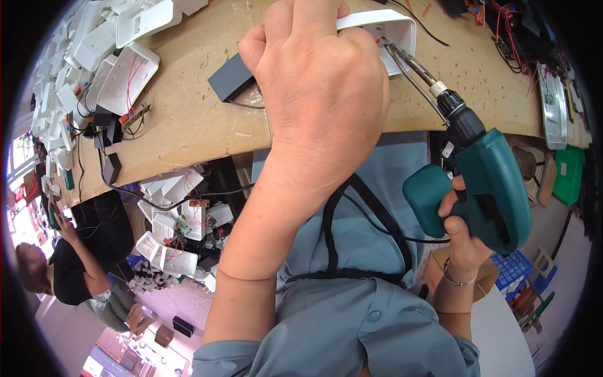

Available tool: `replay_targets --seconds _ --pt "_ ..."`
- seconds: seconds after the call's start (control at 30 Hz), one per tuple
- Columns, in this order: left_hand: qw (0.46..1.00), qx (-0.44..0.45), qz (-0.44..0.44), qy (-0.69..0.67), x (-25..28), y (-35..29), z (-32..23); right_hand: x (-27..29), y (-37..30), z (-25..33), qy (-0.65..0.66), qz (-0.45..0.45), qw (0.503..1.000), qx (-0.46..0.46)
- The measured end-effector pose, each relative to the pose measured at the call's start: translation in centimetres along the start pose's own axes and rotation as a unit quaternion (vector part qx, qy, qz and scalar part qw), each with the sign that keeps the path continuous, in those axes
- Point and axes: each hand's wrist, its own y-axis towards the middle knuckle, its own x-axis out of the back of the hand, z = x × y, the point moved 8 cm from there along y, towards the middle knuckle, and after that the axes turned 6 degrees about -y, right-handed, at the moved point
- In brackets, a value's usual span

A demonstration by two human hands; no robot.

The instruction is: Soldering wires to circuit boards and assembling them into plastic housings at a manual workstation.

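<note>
So the left hand (320, 94) is clamped down over a white rectangular plastic housing (392, 28) sitting near the front edge of the brown wooden workbench (188, 125), fingers curled over it and mostly hidden. The right hand (461, 235) is wrapped tight round a green pistol-grip electric screwdriver (487, 182). Its long bit (411, 63) angles up-left, tip touching the housing's right end, just beside the left fingers
</note>
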Motion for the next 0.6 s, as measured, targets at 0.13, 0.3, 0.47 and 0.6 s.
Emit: replay_targets --seconds 0.13,0.3,0.47,0.6 --pt "1.0 -0.004 -0.011 -0.001 0.15 -0.05 -0.05 0.09 0.08 0.01 -0.003 0.004 1.0 0.002" --pt "1.0 -0.009 -0.024 -0.001 0.41 -0.13 -0.05 0.06 0.1 0.11 -0.007 0.003 1.0 -0.016" --pt "0.999 -0.016 -0.037 -0.002 0.52 -0.15 0.02 0.13 0.32 0.47 -0.014 0.013 1.0 -0.025" --pt "0.999 -0.023 -0.049 -0.002 0.63 -0.12 -0.1 0.07 0.29 0.87 -0.021 -0.004 1.0 -0.02"
